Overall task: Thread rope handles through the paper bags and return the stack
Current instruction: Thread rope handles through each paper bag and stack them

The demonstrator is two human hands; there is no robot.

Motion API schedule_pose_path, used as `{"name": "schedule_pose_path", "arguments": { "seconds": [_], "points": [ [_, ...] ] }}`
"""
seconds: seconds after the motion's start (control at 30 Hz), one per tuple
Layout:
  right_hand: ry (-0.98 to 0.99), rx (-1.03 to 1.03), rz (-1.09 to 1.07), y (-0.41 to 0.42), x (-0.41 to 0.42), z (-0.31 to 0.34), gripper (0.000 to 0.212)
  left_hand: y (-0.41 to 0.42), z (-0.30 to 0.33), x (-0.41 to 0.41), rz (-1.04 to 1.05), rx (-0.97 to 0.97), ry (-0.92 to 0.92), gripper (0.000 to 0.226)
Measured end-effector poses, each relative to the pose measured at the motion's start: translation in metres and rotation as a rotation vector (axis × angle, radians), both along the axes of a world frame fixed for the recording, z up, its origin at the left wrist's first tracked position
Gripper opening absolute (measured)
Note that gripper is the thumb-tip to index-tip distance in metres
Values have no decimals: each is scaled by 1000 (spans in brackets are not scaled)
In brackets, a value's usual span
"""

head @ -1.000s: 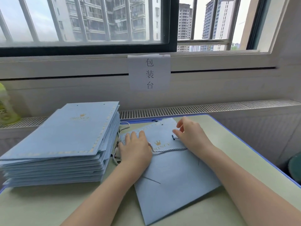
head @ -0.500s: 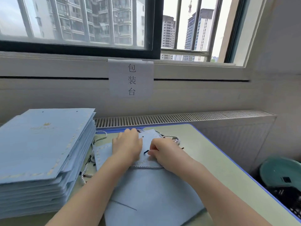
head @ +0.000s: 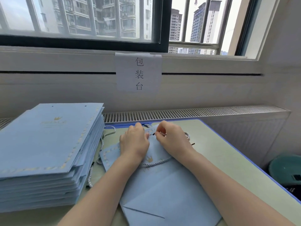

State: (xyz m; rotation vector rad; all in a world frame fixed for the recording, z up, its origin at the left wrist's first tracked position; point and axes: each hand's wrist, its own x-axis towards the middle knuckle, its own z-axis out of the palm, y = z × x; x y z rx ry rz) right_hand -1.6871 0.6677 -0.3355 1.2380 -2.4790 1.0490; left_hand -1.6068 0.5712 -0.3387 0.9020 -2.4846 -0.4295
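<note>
A flat light-blue paper bag [head: 164, 191] with a gold crown lies on the table in front of me. My left hand [head: 134, 142] rests palm-down on its upper part, fingers near the top edge. My right hand [head: 172, 139] pinches the black-tipped end of a twisted white rope handle [head: 156, 163] close to the bag's top edge. The rope loops across the bag below both hands. A tall stack of the same blue bags [head: 47, 152] stands at the left.
More loose rope handles [head: 96, 159] lie between the stack and the bag, and another [head: 188, 136] lies beyond my right hand. A radiator grille [head: 195, 112] and wall run behind the table. A teal bin [head: 285, 167] stands on the floor at the right.
Both hands moved up the bag towards its top edge and closer together. My right hand now pinches the rope tip there. The camera has shifted.
</note>
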Motion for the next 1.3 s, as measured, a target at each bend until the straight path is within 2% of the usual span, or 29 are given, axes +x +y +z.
{"name": "schedule_pose_path", "arguments": {
  "seconds": [0.17, 0.43, 0.5, 0.6, 0.7, 0.77, 0.87, 0.93, 1.0, 1.1, 1.2, 1.3],
  "points": [
    [70, -64, -3, 4, 5, -2, 5, 4, 11, 3, -19, 46, 64, 20],
    [301, -149, 3, 4, 10, 1, 14, 5, 38, 5, -34, 108, 120, 24],
    [259, -219, 45, 4, 10, 4, 13, 5, 48, 8, -36, 142, 138, 25],
    [71, -359, 113, 5, 11, 9, 8, 7, 58, 9, -59, 208, 141, 21],
    [-51, -414, 127, 7, 12, 11, 12, 10, 65, 9, -102, 252, 98, 14],
    [-66, -392, 78, 8, 9, 10, 24, 11, 71, 12, -125, 308, 110, 11],
    [-60, -297, -68, 11, 8, 14, 52, 12, 86, 21, -197, 499, 156, 15],
    [-92, -317, -19, 13, 10, 19, 58, 11, 96, 26, -235, 588, 147, 18],
    [-180, -392, 108, 15, 12, 21, 55, 7, 101, 32, -263, 582, 117, 6],
    [-203, -451, 164, 15, 14, 21, 55, 3, 101, 39, -321, 606, 132, 22],
    [-158, -444, 174, 14, 15, 18, 54, 4, 95, 40, -316, 594, 161, 22],
    [-136, -483, 186, 14, 15, 18, 35, 5, 91, 36, -304, 576, 195, 25]
  ]
}}
